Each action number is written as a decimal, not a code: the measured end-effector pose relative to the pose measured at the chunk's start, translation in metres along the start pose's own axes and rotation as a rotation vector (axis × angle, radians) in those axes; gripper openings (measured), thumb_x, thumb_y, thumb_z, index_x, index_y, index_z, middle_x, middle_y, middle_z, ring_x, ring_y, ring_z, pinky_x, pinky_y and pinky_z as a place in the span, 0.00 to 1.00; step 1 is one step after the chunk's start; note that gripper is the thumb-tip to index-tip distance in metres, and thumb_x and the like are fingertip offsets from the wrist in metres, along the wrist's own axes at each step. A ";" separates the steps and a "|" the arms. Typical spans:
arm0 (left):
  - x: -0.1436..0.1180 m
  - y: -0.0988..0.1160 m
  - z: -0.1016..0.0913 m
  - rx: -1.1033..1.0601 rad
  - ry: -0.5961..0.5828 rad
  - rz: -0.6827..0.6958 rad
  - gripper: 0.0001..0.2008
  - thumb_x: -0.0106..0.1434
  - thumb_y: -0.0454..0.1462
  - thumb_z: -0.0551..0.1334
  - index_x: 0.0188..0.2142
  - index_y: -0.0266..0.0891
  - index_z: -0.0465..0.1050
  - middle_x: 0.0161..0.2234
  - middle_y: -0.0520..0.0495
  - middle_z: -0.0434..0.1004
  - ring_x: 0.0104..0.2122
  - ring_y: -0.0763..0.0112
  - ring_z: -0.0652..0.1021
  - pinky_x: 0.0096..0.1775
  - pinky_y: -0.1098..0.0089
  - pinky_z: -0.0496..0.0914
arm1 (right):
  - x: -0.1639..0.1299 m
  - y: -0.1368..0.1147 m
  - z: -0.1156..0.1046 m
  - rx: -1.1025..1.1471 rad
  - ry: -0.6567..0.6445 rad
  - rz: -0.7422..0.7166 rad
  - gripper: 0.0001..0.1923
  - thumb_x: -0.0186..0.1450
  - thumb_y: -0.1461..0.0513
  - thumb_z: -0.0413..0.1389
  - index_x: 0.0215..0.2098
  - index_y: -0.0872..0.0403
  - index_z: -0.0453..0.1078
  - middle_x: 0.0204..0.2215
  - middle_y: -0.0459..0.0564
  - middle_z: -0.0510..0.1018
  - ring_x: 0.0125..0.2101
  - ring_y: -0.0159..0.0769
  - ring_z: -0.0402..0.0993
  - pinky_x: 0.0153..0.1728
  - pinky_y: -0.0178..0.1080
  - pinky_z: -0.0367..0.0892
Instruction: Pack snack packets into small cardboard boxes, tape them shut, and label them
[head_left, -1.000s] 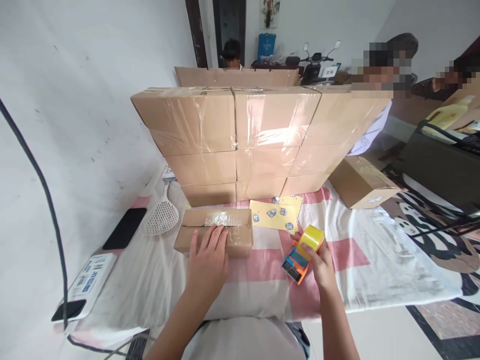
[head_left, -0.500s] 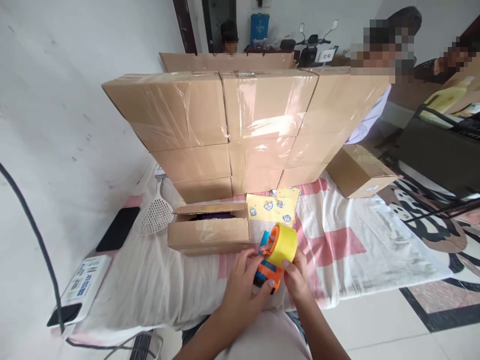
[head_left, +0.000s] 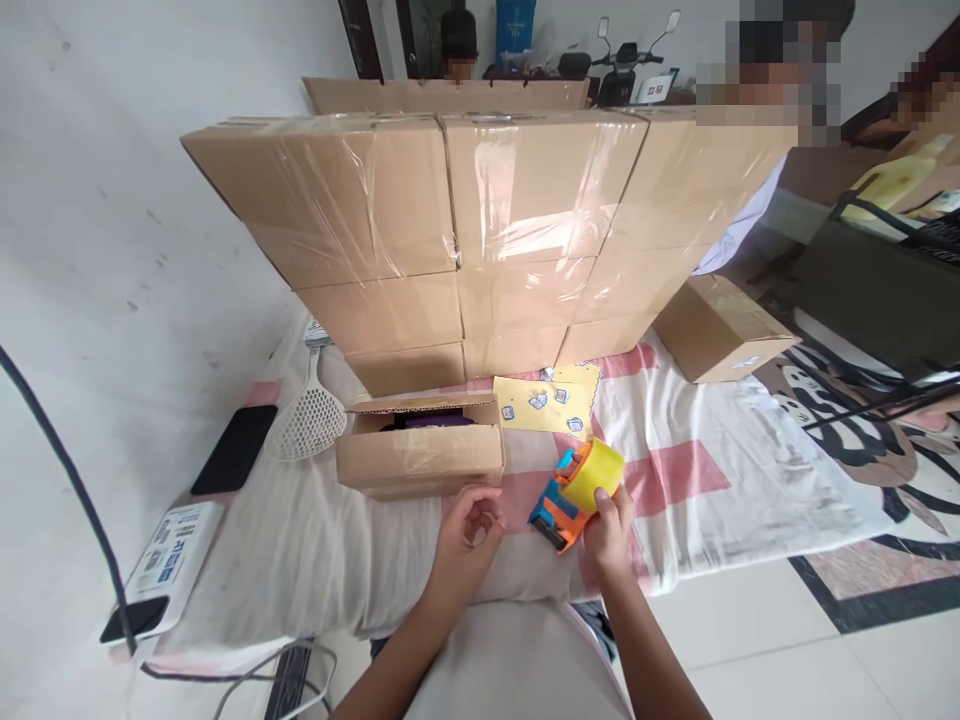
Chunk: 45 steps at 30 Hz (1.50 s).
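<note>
On the left, the open box (head_left: 420,460) stretches lengthwise from left to right on the cloth (head_left: 300,560). Here's the left hand (head_left: 466,545) near its closest right corner, thumb and fingers curled together; whether they pinch anything, I can't tell. Now the tape dispenser (head_left: 561,508), slanting, dark end pointing near-left, yellow roll (head_left: 598,472) gripped by the right hand (head_left: 609,540), thumb pressed against it.

The tape dispenser (head_left: 559,508) was orange and blue, its roll (head_left: 598,474) yellow; the box (head_left: 420,460) was brown, the cloth (head_left: 679,525) white with pink blocks, the skimmer (head_left: 309,420) white.
</note>
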<state>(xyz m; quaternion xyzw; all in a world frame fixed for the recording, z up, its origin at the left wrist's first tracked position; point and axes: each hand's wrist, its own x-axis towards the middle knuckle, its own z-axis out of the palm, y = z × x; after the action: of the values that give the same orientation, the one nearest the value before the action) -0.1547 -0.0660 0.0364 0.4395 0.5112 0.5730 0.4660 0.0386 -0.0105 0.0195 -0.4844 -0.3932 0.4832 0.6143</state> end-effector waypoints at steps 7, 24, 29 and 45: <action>-0.004 0.018 -0.023 0.078 0.098 -0.001 0.07 0.60 0.39 0.68 0.37 0.40 0.77 0.32 0.47 0.81 0.33 0.70 0.81 0.36 0.71 0.76 | -0.004 0.011 -0.008 -0.029 0.084 0.049 0.19 0.62 0.50 0.61 0.45 0.52 0.76 0.34 0.52 0.83 0.33 0.47 0.80 0.36 0.45 0.75; 0.069 0.140 -0.104 0.289 0.618 0.348 0.13 0.53 0.38 0.74 0.38 0.39 0.80 0.31 0.50 0.81 0.32 0.70 0.81 0.36 0.70 0.76 | 0.001 0.025 -0.020 -0.115 0.062 0.107 0.22 0.61 0.44 0.63 0.37 0.54 0.75 0.32 0.51 0.81 0.30 0.43 0.77 0.31 0.43 0.73; 0.055 0.127 -0.007 0.408 0.161 0.320 0.02 0.62 0.37 0.68 0.34 0.43 0.81 0.33 0.50 0.83 0.33 0.69 0.81 0.37 0.70 0.77 | -0.002 0.020 -0.015 -0.054 0.050 0.119 0.19 0.63 0.45 0.62 0.38 0.52 0.75 0.34 0.52 0.82 0.33 0.46 0.79 0.34 0.44 0.73; 0.142 -0.037 0.098 0.439 -0.035 0.075 0.13 0.61 0.27 0.62 0.43 0.38 0.80 0.35 0.45 0.84 0.37 0.66 0.83 0.43 0.65 0.77 | -0.001 0.028 -0.027 -0.063 0.400 0.054 0.15 0.63 0.49 0.58 0.30 0.51 0.69 0.23 0.46 0.75 0.25 0.41 0.73 0.27 0.40 0.68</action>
<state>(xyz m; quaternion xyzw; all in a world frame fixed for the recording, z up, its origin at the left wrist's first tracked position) -0.0807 0.0927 0.0127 0.5591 0.5989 0.4571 0.3462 0.0584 -0.0157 -0.0140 -0.5999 -0.2652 0.3812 0.6515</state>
